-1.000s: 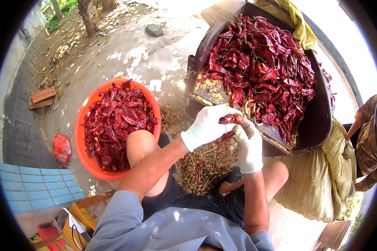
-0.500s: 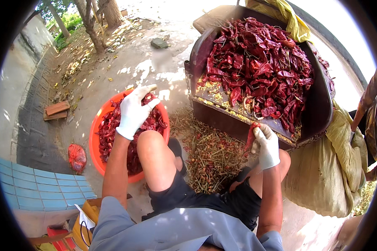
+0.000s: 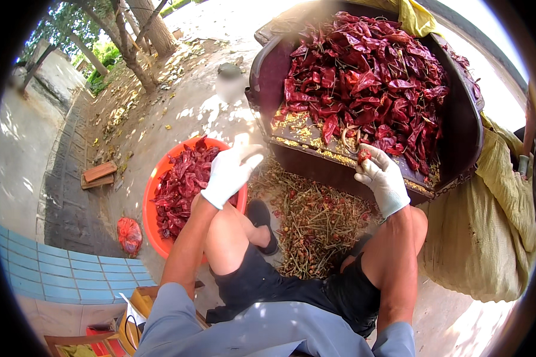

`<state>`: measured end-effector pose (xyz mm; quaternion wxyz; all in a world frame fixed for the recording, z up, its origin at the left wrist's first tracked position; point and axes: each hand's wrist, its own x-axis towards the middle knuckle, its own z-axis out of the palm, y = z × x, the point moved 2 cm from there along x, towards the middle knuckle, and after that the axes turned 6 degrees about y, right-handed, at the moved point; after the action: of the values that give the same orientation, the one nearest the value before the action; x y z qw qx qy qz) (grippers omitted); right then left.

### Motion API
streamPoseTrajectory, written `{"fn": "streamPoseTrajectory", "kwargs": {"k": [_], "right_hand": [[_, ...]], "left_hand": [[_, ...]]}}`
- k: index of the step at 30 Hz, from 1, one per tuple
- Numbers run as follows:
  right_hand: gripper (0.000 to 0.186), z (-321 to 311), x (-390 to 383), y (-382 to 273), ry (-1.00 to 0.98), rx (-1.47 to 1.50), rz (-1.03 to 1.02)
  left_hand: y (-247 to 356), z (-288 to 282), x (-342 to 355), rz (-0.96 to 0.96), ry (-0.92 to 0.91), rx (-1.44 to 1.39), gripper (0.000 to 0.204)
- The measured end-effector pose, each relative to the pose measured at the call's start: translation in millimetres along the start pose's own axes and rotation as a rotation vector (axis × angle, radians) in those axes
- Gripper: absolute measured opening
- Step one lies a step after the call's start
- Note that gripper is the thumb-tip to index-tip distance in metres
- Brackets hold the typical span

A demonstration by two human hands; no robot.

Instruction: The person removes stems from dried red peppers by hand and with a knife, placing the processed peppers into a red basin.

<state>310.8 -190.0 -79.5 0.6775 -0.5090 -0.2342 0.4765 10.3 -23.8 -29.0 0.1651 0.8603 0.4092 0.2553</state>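
Red dried chillies fill most of the head view, split between two containers. A dark wheelbarrow tub [image 3: 464,125] in front of the seated person carries the larger heap of whole chillies [image 3: 369,77], with loose yellow seeds scattered along its near lip. An orange basin [image 3: 152,208] on the ground to the person's left holds a smaller layer of sorted chillies [image 3: 181,184], perhaps half covering its depth, though the arm hides part of it. Between the knees lies a spread of pulled stems and scraps [image 3: 315,220] on the bare ground. The left hand [image 3: 229,172], in a white glove, hangs over the basin's near rim with its fingers spread and nothing visibly in them. The right hand [image 3: 384,181], also gloved, rests at the tub's front edge, its fingers pinched around a single red chilli [image 3: 364,156]. Judging by the heaps, a fair share of the work is done, since the basin has a good layer and the stem pile is broad; much more is left, as the tub is heaped well above its sides. A yellowish sack [image 3: 488,238] lies at the right beside the tub, and a small red bag [image 3: 129,233] lies near the blue tiles [image 3: 65,273] at the lower left.
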Motion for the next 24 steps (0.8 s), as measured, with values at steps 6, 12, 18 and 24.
{"fn": "streamPoseTrajectory", "kwargs": {"k": [6, 12, 18, 24], "right_hand": [[0.033, -5, -9, 2, 0.046, -0.025, -0.017], [0.023, -8, -9, 3, 0.088, -0.065, 0.007], [0.033, 0, -6, 8, 0.110, -0.110, 0.033], [0.052, 26, -10, 21, 0.016, -0.044, 0.030]], "left_hand": [[75, 132, 84, 0.088, -0.012, 0.128, 0.053], [60, 152, 105, -0.030, -0.126, 0.238, 0.038], [30, 128, 50, -0.395, -0.144, -0.621, 0.031], [89, 119, -15, -0.224, -0.115, -0.749, 0.031]]}}
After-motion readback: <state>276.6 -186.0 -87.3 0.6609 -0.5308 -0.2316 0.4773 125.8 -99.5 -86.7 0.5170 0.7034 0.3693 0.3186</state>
